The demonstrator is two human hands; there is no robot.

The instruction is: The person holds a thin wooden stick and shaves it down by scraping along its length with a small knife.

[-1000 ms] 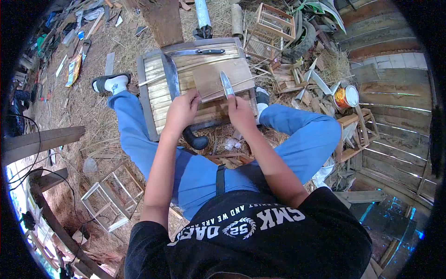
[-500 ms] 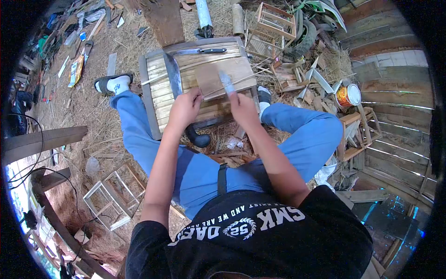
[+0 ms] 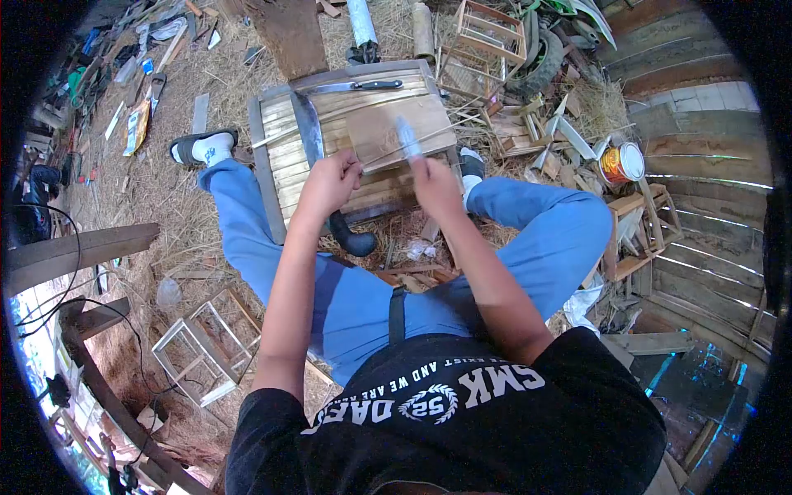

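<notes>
My right hand [image 3: 436, 186] is closed on the handle of a short knife [image 3: 407, 136], its blurred blade pointing away from me over a flat brown board [image 3: 371, 132]. My left hand [image 3: 332, 180] pinches the near end of a thin wooden strip [image 3: 421, 147], which slants up to the right across the board and under the knife. Beneath them lies a slatted wooden panel [image 3: 289, 184] with a dark frame. A large curved blade with a black hooked handle [image 3: 355, 242] rests on the panel, partly behind my left hand. A black-handled knife [image 3: 381, 85] lies at the panel's far edge.
A wooden post [image 3: 289, 41] stands beyond the panel. Small wooden frames [image 3: 491, 33], a tyre [image 3: 544, 66] and offcuts lie at the far right, with a paint can [image 3: 621, 163] nearer. Another frame [image 3: 202, 351] sits at the lower left. My legs flank the panel.
The knife in my right hand has shifted slightly right and nearer to me, along the strip. My left hand still pinches the strip's end. The whole view has shifted slightly.
</notes>
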